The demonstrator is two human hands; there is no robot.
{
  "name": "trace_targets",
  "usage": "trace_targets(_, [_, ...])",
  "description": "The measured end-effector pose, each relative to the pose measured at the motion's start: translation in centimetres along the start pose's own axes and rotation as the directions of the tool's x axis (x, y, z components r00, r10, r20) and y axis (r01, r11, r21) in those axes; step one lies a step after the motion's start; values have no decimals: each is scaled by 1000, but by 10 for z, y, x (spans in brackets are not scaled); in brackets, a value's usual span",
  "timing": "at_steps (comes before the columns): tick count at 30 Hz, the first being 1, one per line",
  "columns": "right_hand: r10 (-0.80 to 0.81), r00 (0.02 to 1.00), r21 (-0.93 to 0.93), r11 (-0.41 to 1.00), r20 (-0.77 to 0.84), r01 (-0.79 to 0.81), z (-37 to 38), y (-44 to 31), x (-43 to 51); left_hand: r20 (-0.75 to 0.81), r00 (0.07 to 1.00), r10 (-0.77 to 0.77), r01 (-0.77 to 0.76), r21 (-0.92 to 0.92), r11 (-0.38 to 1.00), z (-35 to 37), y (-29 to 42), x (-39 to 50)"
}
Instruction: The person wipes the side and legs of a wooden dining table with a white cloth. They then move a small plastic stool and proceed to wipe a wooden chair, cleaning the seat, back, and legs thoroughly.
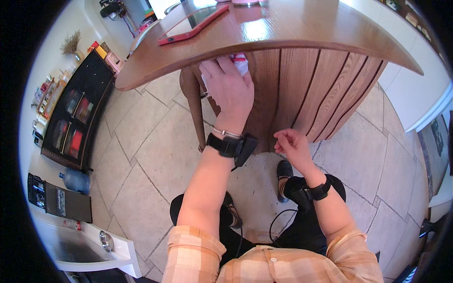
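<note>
My left hand [230, 83] is up under the front edge of the wooden table [311, 28], fingers spread over a white cloth [241, 66] with red marks. Much of the cloth is hidden beneath the palm. It appears to lie against the upper part of the grooved wooden base [297, 88], though the exact contact is hidden. My right hand [293, 148] hangs in front of the base, lower and to the right. It holds nothing, and its fingers are loosely bent.
A tablet in a red case [194, 24] lies on the tabletop near its left edge. A wooden chair leg [193, 106] stands left of the base. Along the left wall are a black cabinet [76, 113] and a blue water bottle [76, 181]. Tiled floor [159, 141] surrounds my feet.
</note>
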State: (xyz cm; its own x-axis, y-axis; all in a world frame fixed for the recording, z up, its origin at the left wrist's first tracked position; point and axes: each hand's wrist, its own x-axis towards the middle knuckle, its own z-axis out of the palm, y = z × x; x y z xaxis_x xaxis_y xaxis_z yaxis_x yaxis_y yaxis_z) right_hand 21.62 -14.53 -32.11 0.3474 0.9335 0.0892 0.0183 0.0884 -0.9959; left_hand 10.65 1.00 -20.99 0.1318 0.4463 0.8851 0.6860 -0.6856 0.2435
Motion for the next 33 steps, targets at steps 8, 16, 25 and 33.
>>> trace_targets(8, [-2,999,-1,1000,41,2,3,-5,-2,329,939,101,-162,163,973,24,-30,-94])
trace_targets(16, [11,999,-5,1000,39,-10,5,-4,0,225,973,41,-19,-103,995,4,-11,-89])
trace_targets(25, [1,999,-32,999,33,1,1,1,1,151,929,337,-364,234,901,38,1,-23])
trace_targets(33, [29,999,-28,999,40,-28,-4,-7,-3,695,671,260,-415,62,908,34,-46,-157])
